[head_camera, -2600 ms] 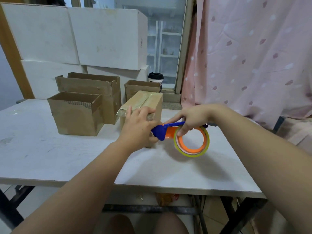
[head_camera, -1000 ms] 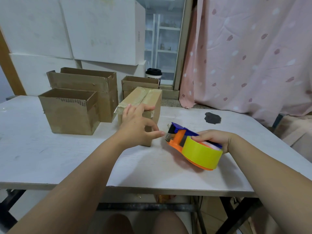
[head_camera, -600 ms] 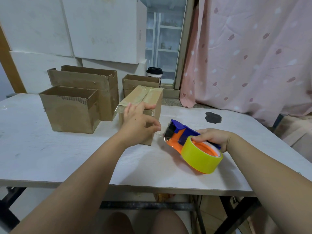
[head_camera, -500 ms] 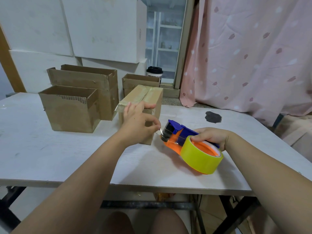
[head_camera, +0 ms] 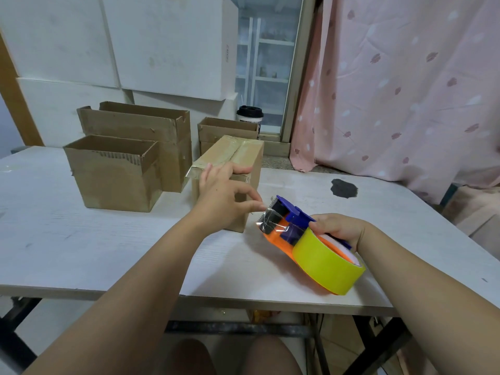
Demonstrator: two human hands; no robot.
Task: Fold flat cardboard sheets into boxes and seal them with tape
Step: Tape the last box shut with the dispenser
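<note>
Beside the taped box, the tape dispenser points at it.

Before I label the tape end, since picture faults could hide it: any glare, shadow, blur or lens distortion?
Head view: even light, only faint shadows on the table under the left hand and tape dispenser. Head view: sheen on the clear tape at the dispenser's front and atop the taped box. Head view: the window frame leans; little blur.

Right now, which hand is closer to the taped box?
Left. The left hand lies against the box, fingers on its top edge. The right hand is apart to its right, holding the dispenser.
</note>
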